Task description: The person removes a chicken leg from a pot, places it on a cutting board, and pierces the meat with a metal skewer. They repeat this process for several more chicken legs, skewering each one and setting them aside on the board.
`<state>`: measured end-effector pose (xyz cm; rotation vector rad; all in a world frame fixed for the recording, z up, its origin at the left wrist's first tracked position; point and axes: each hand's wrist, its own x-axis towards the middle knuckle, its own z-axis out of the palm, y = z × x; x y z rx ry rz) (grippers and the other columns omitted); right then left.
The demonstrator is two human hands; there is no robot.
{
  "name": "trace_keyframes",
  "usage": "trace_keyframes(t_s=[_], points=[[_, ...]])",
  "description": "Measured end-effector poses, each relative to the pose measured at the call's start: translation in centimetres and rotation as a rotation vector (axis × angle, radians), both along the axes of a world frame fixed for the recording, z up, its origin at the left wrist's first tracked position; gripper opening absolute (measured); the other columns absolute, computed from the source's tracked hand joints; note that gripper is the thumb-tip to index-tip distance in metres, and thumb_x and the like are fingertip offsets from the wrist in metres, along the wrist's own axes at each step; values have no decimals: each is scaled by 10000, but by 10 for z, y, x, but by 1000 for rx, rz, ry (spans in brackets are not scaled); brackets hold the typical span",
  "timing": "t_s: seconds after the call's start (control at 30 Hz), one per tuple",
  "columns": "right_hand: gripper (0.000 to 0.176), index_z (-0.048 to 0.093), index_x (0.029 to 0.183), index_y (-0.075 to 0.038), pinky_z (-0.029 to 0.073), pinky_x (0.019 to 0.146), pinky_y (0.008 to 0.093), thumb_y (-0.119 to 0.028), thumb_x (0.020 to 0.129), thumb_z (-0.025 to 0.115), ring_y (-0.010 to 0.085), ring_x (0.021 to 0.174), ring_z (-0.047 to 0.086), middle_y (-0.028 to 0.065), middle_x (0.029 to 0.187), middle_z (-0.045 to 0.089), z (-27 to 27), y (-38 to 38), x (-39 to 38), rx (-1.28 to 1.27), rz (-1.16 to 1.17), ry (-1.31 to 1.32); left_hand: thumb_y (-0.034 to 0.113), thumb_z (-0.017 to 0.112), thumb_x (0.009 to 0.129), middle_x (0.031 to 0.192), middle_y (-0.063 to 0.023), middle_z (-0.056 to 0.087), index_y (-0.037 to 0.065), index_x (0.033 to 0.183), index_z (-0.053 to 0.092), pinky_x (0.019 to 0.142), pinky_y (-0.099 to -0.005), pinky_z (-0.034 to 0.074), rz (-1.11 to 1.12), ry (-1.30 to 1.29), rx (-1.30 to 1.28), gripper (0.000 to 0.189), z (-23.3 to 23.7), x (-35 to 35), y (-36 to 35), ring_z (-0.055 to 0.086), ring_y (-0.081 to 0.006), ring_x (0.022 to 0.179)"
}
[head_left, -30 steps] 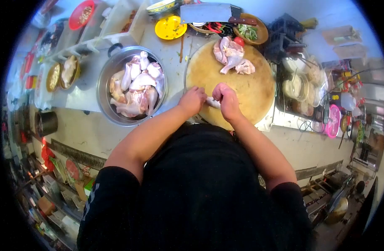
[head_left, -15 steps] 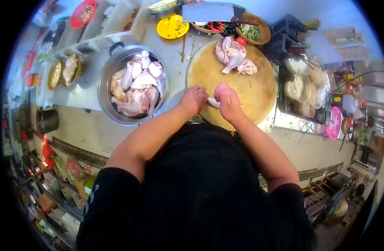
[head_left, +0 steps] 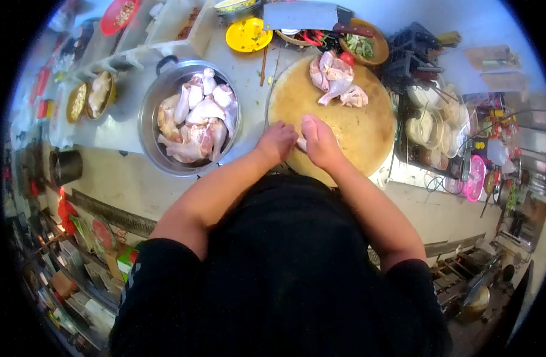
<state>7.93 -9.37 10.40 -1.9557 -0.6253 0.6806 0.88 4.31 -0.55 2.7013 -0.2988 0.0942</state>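
Observation:
My right hand [head_left: 322, 146] is closed over the near part of the round wooden chopping board [head_left: 362, 134], thumb pointing up and away from me. From its left side shows a narrow pale piece [head_left: 301, 143], mostly hidden by the fingers; I cannot tell its kind. Close beside it, at the board's left edge, my left hand [head_left: 277, 143] has its fingers curled, fingertips right at the pale piece. Raw chicken legs [head_left: 337, 80] lie at the far side of the board. To the left, a metal pot [head_left: 147, 128] holds several more raw chicken legs [head_left: 192, 140].
Behind the board lies a cleaver [head_left: 303, 16], next to a bowl of cut greens [head_left: 359, 44] and a red tomato [head_left: 347, 58]. A yellow plate [head_left: 249, 35] and a chopstick [head_left: 263, 65] are at its left. Plastic bins [head_left: 178, 33] stand back left; bowls [head_left: 425, 128] crowd the right.
The right hand has turned slightly, its thumb now pointing more upright, beside the left hand. The view has shifted a little; the chicken legs and pot stay put.

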Motion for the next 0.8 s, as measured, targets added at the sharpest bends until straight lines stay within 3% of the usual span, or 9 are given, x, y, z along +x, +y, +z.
trace_keyframes(t_s=[0.03,0.17,0.23,0.33,0.47,0.53,0.63,0.8], points=[[382,531,887,20,452,740,431,-303,1007,367,401,790,568,245,823,572,-2,-4,-5,-12,0,11,131,596,778,926,-50,612,115,861,680,832,-319,457,16,139,43,119,6,-3,-4,554,-248,928],[366,525,860,14,438,730,419,-272,1006,349,371,784,555,223,819,562,-9,-5,4,47,52,-147,137,599,770,913,-66,609,107,833,676,840,-325,455,-18,87,60,104,-3,-2,0,552,-256,909],[357,514,831,7,432,709,402,-253,1006,342,336,750,542,194,789,547,-21,-18,13,55,91,-251,119,602,773,945,-85,597,98,858,641,837,-391,471,16,125,-47,96,-9,-4,-1,544,-306,928],[325,422,730,-30,374,620,313,-189,998,331,166,647,406,58,694,399,-34,-31,19,355,-76,76,121,580,787,930,-89,596,87,824,640,831,-390,471,14,96,-5,78,0,-2,-4,545,-302,923],[344,422,725,-32,377,624,313,-212,1002,325,168,649,415,63,690,409,-13,-30,18,452,-115,68,130,577,792,915,-93,594,80,801,640,832,-387,472,34,87,-38,81,-5,-3,-3,552,-298,915],[299,402,750,-57,382,678,309,-239,976,330,176,663,404,57,698,406,-3,-28,13,598,-232,333,129,575,788,913,-96,596,72,813,644,836,-387,473,33,38,-111,92,-10,-4,-3,554,-299,909],[281,389,759,-61,380,686,323,-246,966,346,184,671,393,58,695,388,-14,-29,9,598,-259,450,123,572,783,907,-102,593,66,811,639,834,-390,473,19,86,-51,93,-10,0,-3,554,-303,899],[289,387,745,-65,375,688,313,-242,968,339,182,679,396,58,698,388,-14,-30,6,622,-269,446,123,568,782,909,-104,588,72,807,632,819,-391,473,30,66,-92,86,-5,-3,-4,552,-302,887]])
